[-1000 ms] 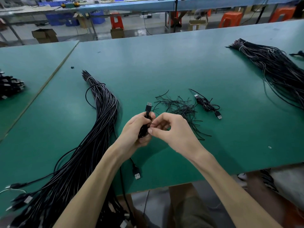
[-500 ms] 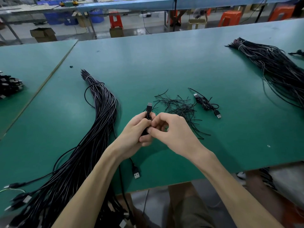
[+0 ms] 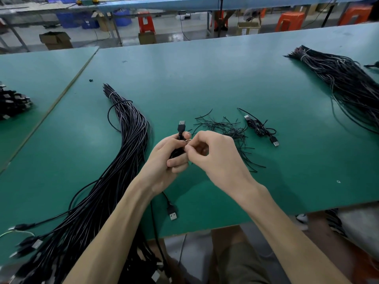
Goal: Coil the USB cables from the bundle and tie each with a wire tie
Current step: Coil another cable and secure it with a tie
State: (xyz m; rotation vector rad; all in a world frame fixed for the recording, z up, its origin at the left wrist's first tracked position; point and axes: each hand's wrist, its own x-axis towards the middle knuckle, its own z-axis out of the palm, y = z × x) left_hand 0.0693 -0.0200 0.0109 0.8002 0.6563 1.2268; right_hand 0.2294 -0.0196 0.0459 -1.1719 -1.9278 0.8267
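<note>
**One cable in hand, one done, two bundles on the table**

- Left hand [image 3: 166, 160]: fingers curled round one coiled black cable [image 3: 176, 153], held just above the green table [image 3: 205, 78], centre front.
- One plug [image 3: 182, 126] sticks up past the fingers. The second plug [image 3: 172, 214] trails from under the wrist and lies on the table.
- Right hand [image 3: 215, 158]: thumb and forefinger pinch at the cable's middle and touch the left fingers. What's between them is too small to make out.
- One finished cable [image 3: 260, 129], coiled, lies right of the hands and well apart from them.
- One loose pile of wire ties [image 3: 227, 128] sits between the hands and the finished cable. There are too many to count.
- Two long bundles: left bundle [image 3: 123, 150] runs beside the left forearm and off the near edge; right bundle [image 3: 344, 83] is at far right.
- One dark heap [image 3: 12, 103] sits on the neighbouring table at left, contents unclear.
</note>
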